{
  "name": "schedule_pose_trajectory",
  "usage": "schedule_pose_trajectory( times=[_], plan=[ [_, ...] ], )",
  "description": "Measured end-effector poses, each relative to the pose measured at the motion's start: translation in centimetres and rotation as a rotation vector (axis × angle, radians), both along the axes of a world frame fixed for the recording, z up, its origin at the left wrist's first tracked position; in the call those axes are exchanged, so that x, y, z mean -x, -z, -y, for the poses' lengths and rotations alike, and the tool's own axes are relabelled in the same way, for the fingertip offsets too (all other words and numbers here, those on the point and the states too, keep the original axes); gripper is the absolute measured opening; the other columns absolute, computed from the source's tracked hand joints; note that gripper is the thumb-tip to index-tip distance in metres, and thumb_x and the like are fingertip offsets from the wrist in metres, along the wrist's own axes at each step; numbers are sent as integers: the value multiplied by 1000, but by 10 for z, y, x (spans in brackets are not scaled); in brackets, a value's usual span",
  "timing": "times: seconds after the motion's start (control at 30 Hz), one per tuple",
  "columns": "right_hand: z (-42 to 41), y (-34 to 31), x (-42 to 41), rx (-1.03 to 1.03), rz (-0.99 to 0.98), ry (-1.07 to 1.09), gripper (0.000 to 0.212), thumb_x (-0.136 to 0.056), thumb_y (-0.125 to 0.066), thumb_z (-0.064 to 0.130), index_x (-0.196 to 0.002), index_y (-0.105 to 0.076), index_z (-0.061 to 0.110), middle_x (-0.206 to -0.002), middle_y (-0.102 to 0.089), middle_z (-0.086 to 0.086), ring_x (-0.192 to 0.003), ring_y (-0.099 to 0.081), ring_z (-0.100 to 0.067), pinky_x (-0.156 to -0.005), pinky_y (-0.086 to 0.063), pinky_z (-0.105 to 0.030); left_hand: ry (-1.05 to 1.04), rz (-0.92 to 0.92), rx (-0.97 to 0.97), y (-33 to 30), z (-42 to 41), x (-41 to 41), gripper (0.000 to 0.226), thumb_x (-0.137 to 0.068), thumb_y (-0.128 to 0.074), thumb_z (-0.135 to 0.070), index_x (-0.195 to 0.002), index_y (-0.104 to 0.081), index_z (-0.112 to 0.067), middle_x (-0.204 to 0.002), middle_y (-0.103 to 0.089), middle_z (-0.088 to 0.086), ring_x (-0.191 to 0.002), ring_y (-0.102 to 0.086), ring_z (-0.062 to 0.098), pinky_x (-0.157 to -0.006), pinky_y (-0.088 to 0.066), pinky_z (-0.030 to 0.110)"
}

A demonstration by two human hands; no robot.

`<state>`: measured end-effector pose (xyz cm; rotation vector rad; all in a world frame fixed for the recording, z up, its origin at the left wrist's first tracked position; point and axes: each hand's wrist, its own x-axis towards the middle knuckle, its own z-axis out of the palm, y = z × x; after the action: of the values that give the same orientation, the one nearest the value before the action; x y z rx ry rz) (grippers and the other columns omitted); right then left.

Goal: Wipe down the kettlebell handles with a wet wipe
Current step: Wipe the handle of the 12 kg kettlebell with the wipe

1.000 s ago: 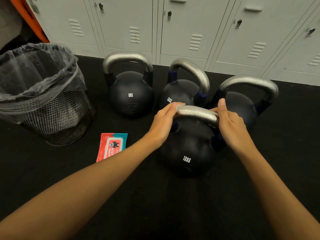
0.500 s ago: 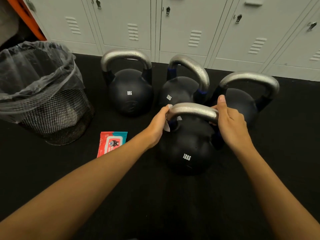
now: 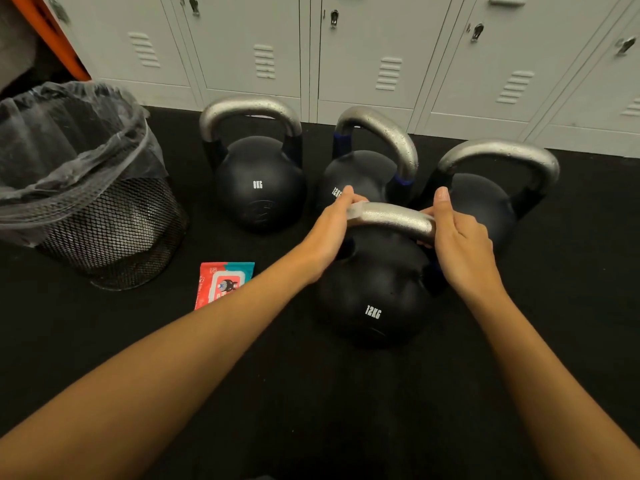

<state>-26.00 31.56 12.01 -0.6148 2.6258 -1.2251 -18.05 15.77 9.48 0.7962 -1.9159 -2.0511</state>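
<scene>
Several black kettlebells with silver handles stand on the dark floor. The nearest, marked 12KG (image 3: 372, 292), has its handle (image 3: 393, 217) between my hands. My left hand (image 3: 329, 233) grips the handle's left end with a white wet wipe (image 3: 355, 211) wrapped under its fingers. My right hand (image 3: 457, 240) grips the right end, thumb raised. Behind stand an 8KG kettlebell (image 3: 258, 185), another 12KG one (image 3: 363, 178) and a third (image 3: 485, 199) at right.
A black mesh bin (image 3: 104, 230) lined with a clear bag stands at left. A red and teal wipes pack (image 3: 223, 284) lies on the floor beside my left forearm. Grey lockers (image 3: 363, 53) line the back wall.
My left hand slid down the left side of the handle with the wipe, then back up onto its left end. My right hand kept its hold.
</scene>
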Motion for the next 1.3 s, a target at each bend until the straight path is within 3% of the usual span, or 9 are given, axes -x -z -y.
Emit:
schedule_pose_trajectory(
  times=[0.2,0.3,0.43,0.6,0.73,0.87,1.0,1.1,1.3],
  plan=[
    [-2,-3,1,57,67,-17,59,-103,-17,56,-98,-72,36,-94,-66,4,-84,-54,-2,-85,-35,-29,-5,129,-52,17,7,-9,48,-103,-25,-42,-118,-59,-12,-117,-63,6,-111,-52,13,-99,-28,24],
    [-4,-4,9,149,165,-29,65,-102,-16,58,-92,-75,32,-93,-71,6,-93,-61,-7,-83,-42,-25,-35,185,48,9,3,-4,52,-102,-24,-46,-121,-58,-12,-117,-64,11,-101,-58,25,-90,-36,28],
    [-8,-6,20,399,301,94,69,-104,-19,54,-88,-74,16,-86,-75,-3,-87,-69,-15,-79,-49,-25,-16,114,380,-15,-10,3,38,-102,-31,-37,-84,-58,-17,-85,-59,1,-77,-50,13,-72,-38,28],
    [-24,-13,34,572,230,196,60,-105,-24,48,-85,-71,18,-80,-74,-1,-84,-70,-17,-96,-49,-35,37,-4,1081,-10,-27,11,40,-101,-23,-32,-87,-54,-11,-80,-48,-2,-75,-43,18,-74,-37,35],
    [-27,-18,30,600,208,158,57,-106,-25,46,-94,-71,15,-80,-72,-2,-82,-70,-16,-88,-49,-28,103,-113,1365,-11,-39,10,42,-99,-25,-33,-99,-62,-13,-88,-59,1,-80,-52,20,-82,-40,35],
    [-24,-20,23,611,207,95,48,-106,-29,42,-102,-69,15,-86,-72,-3,-88,-70,-16,-88,-49,-26,198,-162,1354,-16,-55,5,41,-98,-35,-30,-122,-59,-6,-118,-62,9,-112,-54,24,-108,-26,36],
    [-21,-23,14,631,122,-57,31,-106,-38,29,-112,-65,15,-100,-70,-7,-98,-68,-19,-91,-53,-30,344,-197,1160,-22,-74,-5,52,-100,-46,-26,-145,-34,-4,-154,-26,11,-140,-25,18,-116,-12,25],
    [-15,-23,2,617,83,-127,27,-106,-39,23,-117,-62,13,-106,-68,-9,-101,-67,-17,-89,-54,-28,291,-293,990,-30,-68,-10,50,-98,-49,-18,-144,-36,-4,-156,-20,6,-139,-24,8,-110,-16,8],
    [-7,-10,-15,215,-219,-283,28,-102,-50,27,-126,-63,21,-120,-64,10,-113,-55,3,-94,-39,-9,-25,-236,915,-15,-25,-26,37,-96,-51,-14,-133,-49,-10,-147,-30,4,-137,-29,10,-112,-24,14]
  ],
)
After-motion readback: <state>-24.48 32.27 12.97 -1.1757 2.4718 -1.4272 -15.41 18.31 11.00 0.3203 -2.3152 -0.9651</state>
